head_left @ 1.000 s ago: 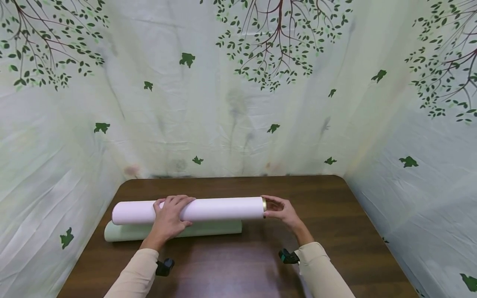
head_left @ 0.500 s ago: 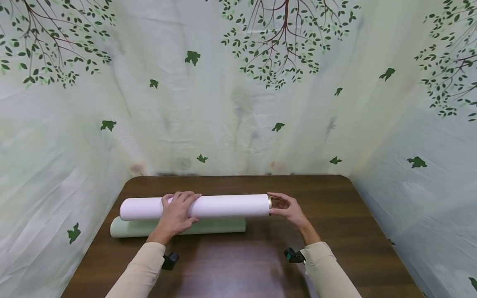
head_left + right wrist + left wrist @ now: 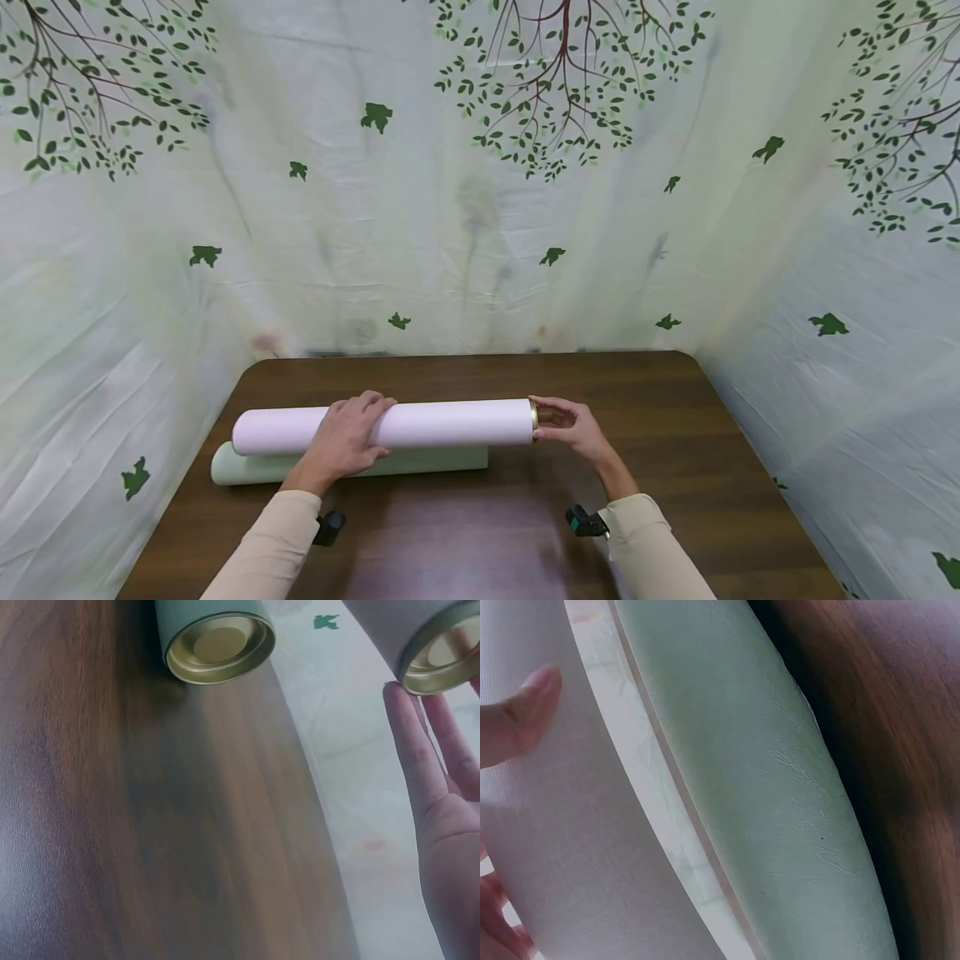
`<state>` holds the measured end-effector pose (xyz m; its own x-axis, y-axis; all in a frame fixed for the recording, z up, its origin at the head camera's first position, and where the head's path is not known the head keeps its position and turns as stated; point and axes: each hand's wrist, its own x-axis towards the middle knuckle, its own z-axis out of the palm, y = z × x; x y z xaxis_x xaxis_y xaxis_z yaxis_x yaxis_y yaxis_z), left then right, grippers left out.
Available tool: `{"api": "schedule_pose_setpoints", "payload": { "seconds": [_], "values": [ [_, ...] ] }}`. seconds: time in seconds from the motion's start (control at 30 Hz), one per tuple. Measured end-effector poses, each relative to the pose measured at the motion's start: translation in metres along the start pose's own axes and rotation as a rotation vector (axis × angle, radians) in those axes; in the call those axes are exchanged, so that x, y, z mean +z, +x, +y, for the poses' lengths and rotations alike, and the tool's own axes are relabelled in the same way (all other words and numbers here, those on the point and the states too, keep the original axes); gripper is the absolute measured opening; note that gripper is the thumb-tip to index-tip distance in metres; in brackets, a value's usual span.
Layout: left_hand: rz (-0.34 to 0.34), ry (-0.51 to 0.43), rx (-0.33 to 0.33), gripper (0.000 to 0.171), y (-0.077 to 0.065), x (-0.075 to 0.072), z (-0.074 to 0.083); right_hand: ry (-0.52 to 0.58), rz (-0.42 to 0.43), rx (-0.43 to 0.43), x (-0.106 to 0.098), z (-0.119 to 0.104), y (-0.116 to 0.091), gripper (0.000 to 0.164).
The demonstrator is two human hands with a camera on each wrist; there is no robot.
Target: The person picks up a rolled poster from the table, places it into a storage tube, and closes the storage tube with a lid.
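Observation:
A long pale pink cardboard tube (image 3: 457, 423) with a gold metal end is held level, overlapping the back of a green tube (image 3: 442, 459) in the head view. My left hand (image 3: 347, 442) grips the pink tube from above, left of its middle, thumb on the near side. At its right end, my right hand (image 3: 573, 429) holds the gold rim between fingers and thumb. In the right wrist view, straight fingertips touch the rim of the pink tube's recessed gold end (image 3: 442, 667). The left wrist view shows a gap between the two tubes.
The green tube lies on the brown wooden table (image 3: 465, 533), its own gold end (image 3: 220, 646) facing right. A white curtain (image 3: 450, 208) printed with branches and leaves hangs behind the table and along both sides.
The pink tube has shifted slightly right relative to the green one. The left hand's fingers have drawn closer together on it. The right hand keeps its hold at the end.

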<state>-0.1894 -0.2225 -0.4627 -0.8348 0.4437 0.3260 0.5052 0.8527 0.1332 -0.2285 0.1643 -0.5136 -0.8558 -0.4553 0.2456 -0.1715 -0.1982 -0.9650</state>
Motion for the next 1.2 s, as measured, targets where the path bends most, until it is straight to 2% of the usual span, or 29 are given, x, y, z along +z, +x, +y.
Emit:
{"api": "schedule_pose_setpoints", "payload": {
  "seconds": [0.17,0.4,0.67,1.0,1.2],
  "values": [
    [-0.007,-0.001,0.025,0.071,-0.001,0.000,-0.001,0.020,-0.026,-0.016,-0.001,0.002,-0.003,0.064],
    [-0.021,-0.005,0.035,0.069,0.002,-0.005,0.001,-0.058,-0.005,-0.060,0.001,-0.002,-0.004,0.064],
    [-0.036,-0.017,0.065,0.069,0.003,-0.006,0.003,-0.094,0.012,-0.035,0.001,-0.001,-0.005,0.068],
    [-0.030,-0.037,0.054,0.071,0.000,-0.002,0.006,-0.063,0.029,-0.086,0.007,0.005,-0.010,0.069],
    [-0.032,-0.048,0.044,0.069,-0.006,0.001,0.007,-0.074,0.020,-0.071,0.008,0.012,-0.016,0.065]
  ]
}}
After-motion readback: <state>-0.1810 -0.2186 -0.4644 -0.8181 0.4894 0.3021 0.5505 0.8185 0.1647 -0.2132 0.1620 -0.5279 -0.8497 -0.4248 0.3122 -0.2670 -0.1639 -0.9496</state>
